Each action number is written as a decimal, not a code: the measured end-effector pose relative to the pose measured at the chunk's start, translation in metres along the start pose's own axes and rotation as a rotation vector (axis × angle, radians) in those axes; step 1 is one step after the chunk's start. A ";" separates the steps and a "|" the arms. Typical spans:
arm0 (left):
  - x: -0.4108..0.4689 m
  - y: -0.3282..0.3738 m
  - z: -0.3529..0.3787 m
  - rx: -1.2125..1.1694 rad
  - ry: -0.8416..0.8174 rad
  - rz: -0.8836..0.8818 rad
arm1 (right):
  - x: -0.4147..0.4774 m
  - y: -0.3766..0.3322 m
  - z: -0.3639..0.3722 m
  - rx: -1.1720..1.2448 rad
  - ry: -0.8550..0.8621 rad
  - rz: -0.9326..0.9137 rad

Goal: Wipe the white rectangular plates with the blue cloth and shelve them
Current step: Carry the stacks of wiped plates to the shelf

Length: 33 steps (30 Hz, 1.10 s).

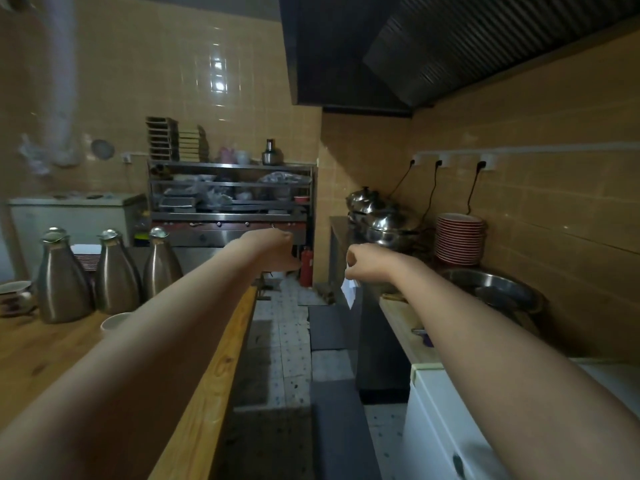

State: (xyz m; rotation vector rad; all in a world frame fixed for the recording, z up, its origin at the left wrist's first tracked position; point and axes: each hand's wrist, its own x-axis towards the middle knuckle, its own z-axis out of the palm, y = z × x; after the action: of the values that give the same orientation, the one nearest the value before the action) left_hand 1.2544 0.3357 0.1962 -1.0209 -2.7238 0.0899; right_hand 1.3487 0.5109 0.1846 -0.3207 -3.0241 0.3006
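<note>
2 bare forearms extend side by side toward 12 o'clock above the floor aisle. The left hand (273, 242) is closed in a fist with the wrist bent down. The right hand (356, 261) has its fingers curled downward. A white flat piece (350, 291) shows directly below it; whether the fingers pinch that piece cannot be told, so the grip state of this hand cannot be told.

Where the white rectangular plates and the blue cloth lie cannot be told from this position. A small bluish item (427, 339) on the counter at 3 o'clock is too small to identify.

At 9 o'clock, a wooden counter (41, 355) carries 3 steel jugs (116, 271) in a row, with a white cup (116, 322) just in front of them. At 12 o'clock, against the tiled wall, stands a metal shelf rack (228, 183) loaded with blurred kitchenware. A red fire extinguisher (305, 266) stands on the floor between the 2 hands, farther back.

At 2 o'clock, lidded steel pots (384, 223) sit beside a stack of red-rimmed plates (459, 239), with a steel basin (491, 289) nearer. A dark extraction hood (415, 46) hangs at 1 o'clock.
</note>
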 end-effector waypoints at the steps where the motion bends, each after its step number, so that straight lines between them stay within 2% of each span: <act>1: 0.021 -0.004 0.007 0.007 0.018 0.004 | 0.023 0.006 0.002 0.012 -0.006 -0.009; 5: 0.116 -0.021 0.029 -0.018 0.022 0.020 | 0.122 0.029 0.006 0.072 0.008 -0.052; 10: 0.224 -0.045 0.040 0.009 -0.023 -0.046 | 0.247 0.048 -0.004 0.089 0.023 -0.087; 20: 0.368 -0.102 0.068 -0.006 -0.096 -0.048 | 0.425 0.059 0.000 0.058 0.035 -0.136; 27: 0.501 -0.174 0.115 -0.046 -0.091 -0.056 | 0.585 0.075 0.018 -0.029 0.023 -0.139; 33: 0.628 -0.250 0.147 -0.072 -0.046 -0.148 | 0.730 0.087 0.013 -0.065 -0.018 -0.156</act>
State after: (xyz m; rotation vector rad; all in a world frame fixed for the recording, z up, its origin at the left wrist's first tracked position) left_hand 0.6011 0.5617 0.2088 -0.8413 -2.8530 -0.0099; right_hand 0.6529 0.7496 0.2008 -0.0860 -3.0581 0.1950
